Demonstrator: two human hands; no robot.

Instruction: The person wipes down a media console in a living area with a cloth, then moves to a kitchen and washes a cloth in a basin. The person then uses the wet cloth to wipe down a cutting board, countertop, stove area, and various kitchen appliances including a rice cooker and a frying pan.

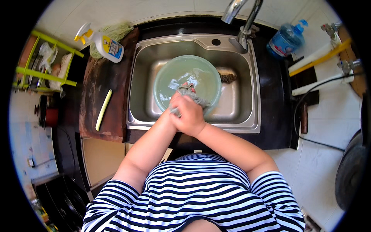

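Note:
A bunched grey cloth [200, 101] is gripped between both of my hands over the near part of a pale green plastic basin [157, 100]. My right hand [189, 114] is closed on the cloth, its fingers crossing in front of my left hand [175, 98]. My left hand is mostly hidden behind it, with fingertips showing at the cloth's far end. Cloudy water [185, 69] with bright reflections fills much of the basin. The basin stands inside a stainless steel sink [243, 116].
Above the sink's back right rises a chrome faucet [242, 37]. A dark scouring pad [228, 78] lies right of the basin. On the wooden board [87, 116] at left are a pale green vegetable stalk [103, 110] and a spray bottle [107, 46]. A blue pump bottle [285, 40] stands at right.

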